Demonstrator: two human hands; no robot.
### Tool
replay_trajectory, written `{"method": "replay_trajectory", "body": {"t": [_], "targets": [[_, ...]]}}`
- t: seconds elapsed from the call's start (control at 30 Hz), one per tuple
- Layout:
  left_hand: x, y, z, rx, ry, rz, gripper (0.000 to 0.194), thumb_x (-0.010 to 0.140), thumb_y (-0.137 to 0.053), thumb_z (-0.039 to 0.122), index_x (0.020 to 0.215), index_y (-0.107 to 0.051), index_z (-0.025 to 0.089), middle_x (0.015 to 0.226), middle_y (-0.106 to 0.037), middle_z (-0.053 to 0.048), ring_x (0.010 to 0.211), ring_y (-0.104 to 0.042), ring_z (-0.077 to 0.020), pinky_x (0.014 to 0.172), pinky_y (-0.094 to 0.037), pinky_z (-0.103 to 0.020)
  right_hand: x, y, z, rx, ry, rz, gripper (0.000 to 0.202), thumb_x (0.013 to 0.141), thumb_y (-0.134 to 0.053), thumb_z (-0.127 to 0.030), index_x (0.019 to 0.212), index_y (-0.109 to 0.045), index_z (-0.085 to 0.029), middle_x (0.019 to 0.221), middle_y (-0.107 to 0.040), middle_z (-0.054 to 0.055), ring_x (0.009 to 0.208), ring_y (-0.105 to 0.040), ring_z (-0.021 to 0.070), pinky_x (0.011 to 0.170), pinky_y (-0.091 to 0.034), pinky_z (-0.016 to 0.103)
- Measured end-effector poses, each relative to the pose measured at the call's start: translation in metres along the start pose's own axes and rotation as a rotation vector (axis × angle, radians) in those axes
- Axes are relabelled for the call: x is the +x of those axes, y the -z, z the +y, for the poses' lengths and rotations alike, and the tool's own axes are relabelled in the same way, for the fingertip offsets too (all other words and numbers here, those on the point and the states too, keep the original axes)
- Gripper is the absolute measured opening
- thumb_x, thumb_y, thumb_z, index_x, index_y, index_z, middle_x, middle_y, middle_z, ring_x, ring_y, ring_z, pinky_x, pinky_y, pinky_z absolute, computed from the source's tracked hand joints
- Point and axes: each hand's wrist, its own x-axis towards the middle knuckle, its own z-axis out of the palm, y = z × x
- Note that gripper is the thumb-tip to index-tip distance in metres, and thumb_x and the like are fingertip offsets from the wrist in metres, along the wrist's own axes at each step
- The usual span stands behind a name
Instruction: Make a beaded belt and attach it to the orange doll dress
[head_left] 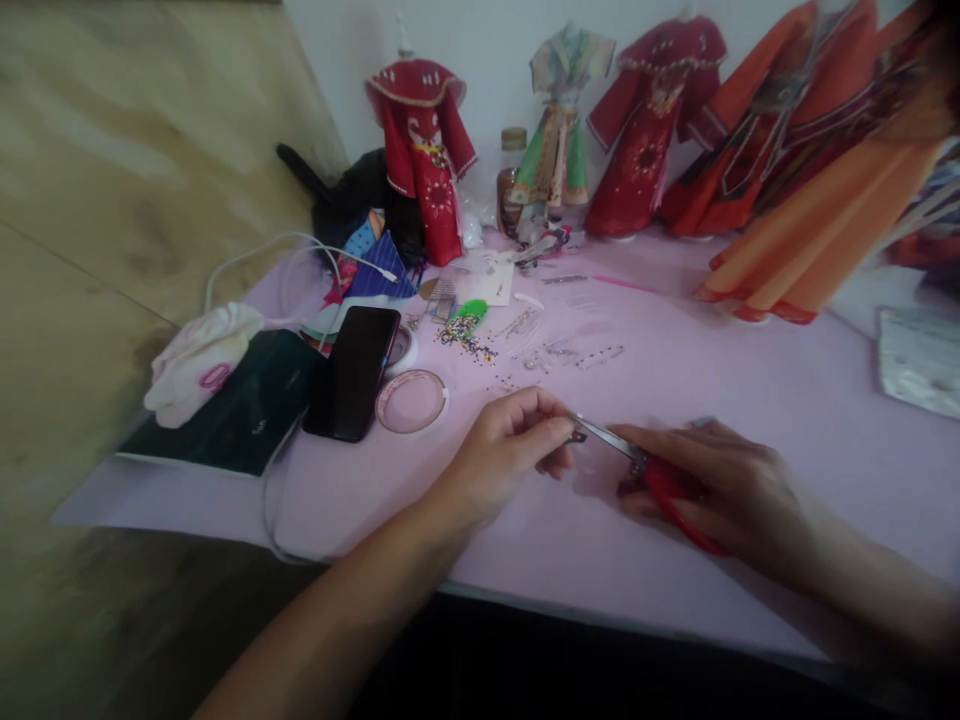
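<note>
My right hand (pixel 739 485) is wrapped around a pair of scissors with red handles (pixel 679 505). Their metal blades (pixel 609 436) point left, with the tips right at the fingers of my left hand (pixel 525 430). Thumb and forefinger of that left hand are pinched together. A small dark piece (pixel 576 437) sticks out from under them; its kind is too small to tell. Both hands are just above the pink tabletop (pixel 517 545), near its front edge.
Left of my hands lie a roll of tape (pixel 411 402), a black phone (pixel 352 372), a white cable (pixel 271 500) and a dark green book (pixel 247 420). Loose beads (pixel 469 340) spill from a green scoop (pixel 472 310). Dressed figures, including a red-robed one (pixel 439 195), stand along the wall.
</note>
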Motion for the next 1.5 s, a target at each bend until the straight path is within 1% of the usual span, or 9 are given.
{"method": "replay_trajectory", "body": {"t": [0.37, 0.5, 0.6, 0.73, 0.87, 1.07, 1.17, 1.3, 1.5], "targets": [[-0.001, 0.000, 0.000, 0.039, -0.009, 0.004, 0.015, 0.082, -0.071, 0.028, 0.082, -0.063, 0.015, 0.065, -0.060, 0.004, 0.054, -0.054, -0.0057, 0.054, -0.040, -0.019, 0.013, 0.012, -0.006, 0.208, -0.140, -0.044, 0.038, 0.094, -0.070, -0.048, 0.125, -0.073, -0.026, 0.077, -0.077, 0.000, 0.061, -0.067, 0.0176, 0.062, -0.058, 0.032], [-0.001, 0.001, 0.004, 0.196, -0.074, 0.022, 0.016, 0.084, -0.068, 0.031, 0.085, -0.062, 0.017, 0.064, -0.056, 0.005, 0.052, -0.049, -0.0061, 0.052, -0.037, -0.020, 0.012, 0.013, -0.004, 0.170, -0.137, -0.023, 0.041, 0.097, -0.064, -0.057, 0.124, -0.072, -0.027, 0.071, -0.076, 0.000, 0.057, -0.066, 0.0180, 0.056, -0.056, 0.032], [-0.009, 0.005, 0.018, 0.394, -0.060, 0.014, 0.014, 0.086, -0.066, 0.032, 0.088, -0.064, 0.017, 0.066, -0.055, 0.005, 0.053, -0.047, -0.0073, 0.051, -0.034, -0.021, 0.007, 0.012, 0.003, 0.092, -0.136, 0.053, 0.050, 0.096, -0.058, -0.067, 0.126, -0.071, -0.028, 0.077, -0.077, 0.002, 0.059, -0.068, 0.0201, 0.053, -0.057, 0.034], [-0.028, 0.019, 0.053, 0.768, -0.104, 0.024, 0.010, 0.088, -0.064, 0.026, 0.085, -0.067, 0.017, 0.062, -0.048, 0.006, 0.056, -0.041, -0.0077, 0.053, -0.029, -0.022, -0.002, 0.010, 0.014, 0.061, -0.089, 0.101, 0.049, 0.097, -0.054, -0.068, 0.124, -0.072, -0.031, 0.089, -0.079, 0.005, 0.064, -0.072, 0.0234, 0.051, -0.057, 0.034], [-0.039, 0.040, 0.078, 0.836, -0.067, 0.168, 0.012, 0.088, -0.065, 0.028, 0.086, -0.066, 0.016, 0.061, -0.050, 0.005, 0.055, -0.040, -0.0079, 0.052, -0.028, -0.021, -0.010, 0.009, 0.017, 0.073, -0.090, 0.176, 0.049, 0.098, -0.051, -0.067, 0.131, -0.067, -0.035, 0.091, -0.078, 0.005, 0.065, -0.071, 0.0252, 0.052, -0.056, 0.036], [-0.038, 0.059, 0.072, 0.715, 0.021, 0.246, 0.019, 0.086, -0.071, 0.034, 0.086, -0.064, 0.016, 0.069, -0.057, 0.003, 0.053, -0.043, -0.0059, 0.048, -0.029, -0.019, 0.000, 0.019, 0.003, 0.084, 0.033, 0.245, 0.043, 0.105, -0.041, -0.059, 0.121, -0.069, -0.031, 0.074, -0.073, 0.005, 0.052, -0.066, 0.0227, 0.042, -0.047, 0.035], [-0.036, 0.053, 0.062, 0.617, 0.025, 0.205, 0.022, 0.085, -0.073, 0.036, 0.087, -0.065, 0.016, 0.070, -0.055, 0.004, 0.052, -0.044, -0.0052, 0.048, -0.031, -0.019, 0.006, 0.022, 0.005, 0.001, 0.085, 0.203, 0.040, 0.107, -0.037, -0.046, 0.125, -0.066, -0.025, 0.081, -0.077, 0.007, 0.062, -0.072, 0.0255, 0.053, -0.054, 0.038], [-0.035, 0.037, 0.050, 0.566, 0.042, 0.158, 0.024, 0.085, -0.073, 0.038, 0.091, -0.066, 0.017, 0.068, -0.055, 0.004, 0.053, -0.047, -0.0064, 0.050, -0.035, -0.020, 0.001, 0.027, 0.022, -0.128, 0.014, 0.101, 0.041, 0.103, -0.045, -0.034, 0.138, -0.059, -0.018, 0.102, -0.079, 0.009, 0.077, -0.075, 0.0277, 0.072, -0.057, 0.045], [-0.023, 0.010, 0.045, 0.571, -0.013, 0.099, 0.022, 0.088, -0.068, 0.036, 0.097, -0.062, 0.017, 0.063, -0.058, 0.005, 0.054, -0.052, -0.0086, 0.055, -0.038, -0.022, -0.020, 0.048, 0.038, -0.200, -0.030, 0.027, 0.047, 0.105, -0.050, -0.045, 0.143, -0.055, -0.018, 0.105, -0.078, 0.010, 0.081, -0.074, 0.0261, 0.078, -0.053, 0.044]]}}
